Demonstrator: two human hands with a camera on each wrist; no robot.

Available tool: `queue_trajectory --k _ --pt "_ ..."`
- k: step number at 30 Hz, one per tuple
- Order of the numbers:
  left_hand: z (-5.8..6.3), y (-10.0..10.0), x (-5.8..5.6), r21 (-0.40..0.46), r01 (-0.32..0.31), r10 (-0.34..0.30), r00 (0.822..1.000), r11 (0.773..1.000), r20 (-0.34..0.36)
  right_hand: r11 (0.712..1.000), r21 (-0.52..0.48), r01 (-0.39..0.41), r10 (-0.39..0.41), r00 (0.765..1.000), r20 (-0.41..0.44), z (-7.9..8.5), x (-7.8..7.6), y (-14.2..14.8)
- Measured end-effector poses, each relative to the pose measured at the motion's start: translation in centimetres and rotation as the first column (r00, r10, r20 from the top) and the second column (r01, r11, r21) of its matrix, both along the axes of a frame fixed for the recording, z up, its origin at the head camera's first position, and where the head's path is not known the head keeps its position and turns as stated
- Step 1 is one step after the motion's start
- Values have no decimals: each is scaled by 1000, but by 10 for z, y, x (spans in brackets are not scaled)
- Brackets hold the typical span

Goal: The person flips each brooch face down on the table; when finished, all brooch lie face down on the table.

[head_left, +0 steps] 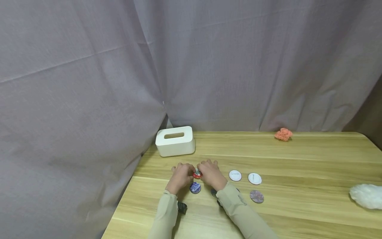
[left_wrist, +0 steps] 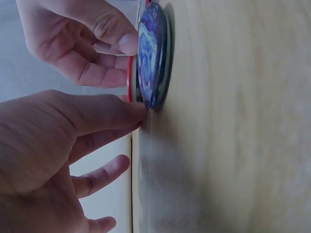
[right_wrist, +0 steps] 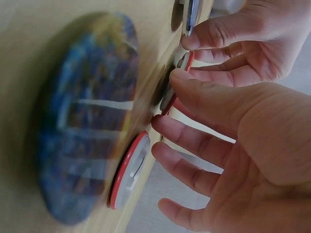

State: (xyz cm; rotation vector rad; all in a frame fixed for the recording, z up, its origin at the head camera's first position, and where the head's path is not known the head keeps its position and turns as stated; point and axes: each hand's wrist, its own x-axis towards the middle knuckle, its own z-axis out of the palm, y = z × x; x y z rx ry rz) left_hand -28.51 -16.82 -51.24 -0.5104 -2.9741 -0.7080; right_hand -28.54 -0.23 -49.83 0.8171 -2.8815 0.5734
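Note:
Both hands meet over a red-rimmed button badge [head_left: 197, 174] with a patterned front, lifted slightly off the table in the right wrist view. My left hand [head_left: 180, 177] pinches its left edge between thumb and fingers. From the other side, my right hand [head_left: 211, 174] holds it by thumb and fingertips, other fingers spread. Just in front of them lies a blue-and-purple badge [head_left: 195, 188], large in the left wrist view [left_wrist: 153, 56]. A dark blue badge [right_wrist: 90, 121] lies close to the right wrist camera; the right sleeve partly covers dark badges [head_left: 213, 192] in the head view.
Two white-backed badges [head_left: 235, 175] lie right of the hands, with a purplish badge [head_left: 257, 196] nearer. A white tissue box [head_left: 175, 142] stands behind the left hand. Farther right are a coral scrunched item [head_left: 283, 134] and a white fluffy thing [head_left: 366, 196]. Grey curtain [head_left: 223, 66] borders the table.

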Motion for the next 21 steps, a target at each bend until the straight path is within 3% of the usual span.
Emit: queue_trajectory --k 14,21 --pt "4 0 -3 39 34 -32 997 999 -65 998 -53 -37 36 999 -19 5 -2 9" --pt "13 1 -3 39 34 -30 996 999 -81 996 -77 -42 44 999 24 5 -7 11"
